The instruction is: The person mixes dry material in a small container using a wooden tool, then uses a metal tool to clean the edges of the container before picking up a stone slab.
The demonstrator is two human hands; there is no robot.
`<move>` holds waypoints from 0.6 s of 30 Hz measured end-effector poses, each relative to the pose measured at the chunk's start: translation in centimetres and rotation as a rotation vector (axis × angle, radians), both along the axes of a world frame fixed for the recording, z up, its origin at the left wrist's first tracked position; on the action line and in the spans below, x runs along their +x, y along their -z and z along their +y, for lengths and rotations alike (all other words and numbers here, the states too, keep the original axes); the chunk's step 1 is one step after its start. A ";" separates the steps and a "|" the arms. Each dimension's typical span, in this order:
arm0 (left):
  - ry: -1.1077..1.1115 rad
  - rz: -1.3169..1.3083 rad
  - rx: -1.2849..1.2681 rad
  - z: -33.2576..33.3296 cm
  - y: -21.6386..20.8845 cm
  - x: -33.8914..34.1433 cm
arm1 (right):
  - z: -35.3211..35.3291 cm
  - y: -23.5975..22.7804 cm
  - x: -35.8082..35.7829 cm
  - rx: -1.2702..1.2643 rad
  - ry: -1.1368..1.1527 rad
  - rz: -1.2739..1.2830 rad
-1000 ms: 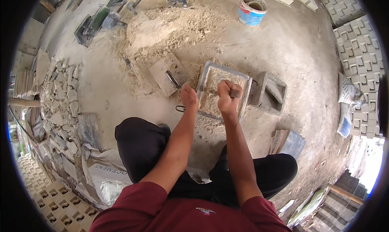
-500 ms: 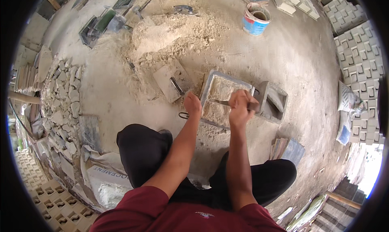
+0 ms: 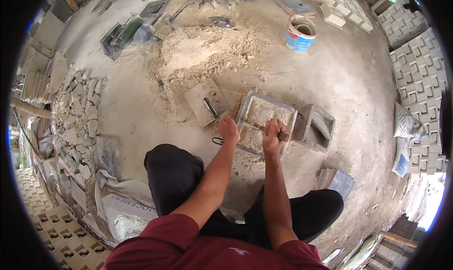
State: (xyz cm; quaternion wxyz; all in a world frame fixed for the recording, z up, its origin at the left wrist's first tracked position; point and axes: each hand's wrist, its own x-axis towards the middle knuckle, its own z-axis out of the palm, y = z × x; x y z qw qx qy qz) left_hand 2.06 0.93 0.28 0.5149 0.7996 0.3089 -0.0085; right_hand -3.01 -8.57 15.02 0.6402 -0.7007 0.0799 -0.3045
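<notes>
A grey square mould (image 3: 245, 110) lies on the floor in front of me, filled with pale sandy mix (image 3: 264, 113). My right hand (image 3: 272, 134) is closed round the wooden handle (image 3: 283, 136) of a trowel; its narrow blade (image 3: 255, 124) points left over the mix. Beside the mould's left edge, my left hand (image 3: 228, 130) is curled into a fist, and what its fingers hold, if anything, is hidden. A metal loop handle (image 3: 217, 141) sticks out just below that fist. Next to it, a metal bar (image 3: 210, 107) rests on a dusty board (image 3: 194, 101).
Right of the mould stands a grey box-shaped mould (image 3: 311, 139) with a slab inside. Beyond lies a heap of sandy mix (image 3: 203, 48), with a blue-and-white bucket (image 3: 300, 34) to its right. Broken pieces (image 3: 75, 123) are piled at left; patterned blocks (image 3: 417, 76) are stacked at right.
My right hand has moved left and nearer over the mould with the trowel. The left fist stays by the mould's left edge. The whole view has shifted slightly.
</notes>
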 end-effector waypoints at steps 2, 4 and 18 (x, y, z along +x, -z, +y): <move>0.010 0.040 -0.022 -0.4 -0.3 -0.5 | -0.7 -0.2 -0.1 -0.014 -0.003 0.035; -0.037 -0.034 0.034 0.4 0.3 0.0 | 0.1 -3.2 -0.7 0.145 0.005 0.041; -0.034 -0.051 0.006 -0.2 -0.6 0.2 | 0.4 -2.3 -1.9 0.079 0.048 0.046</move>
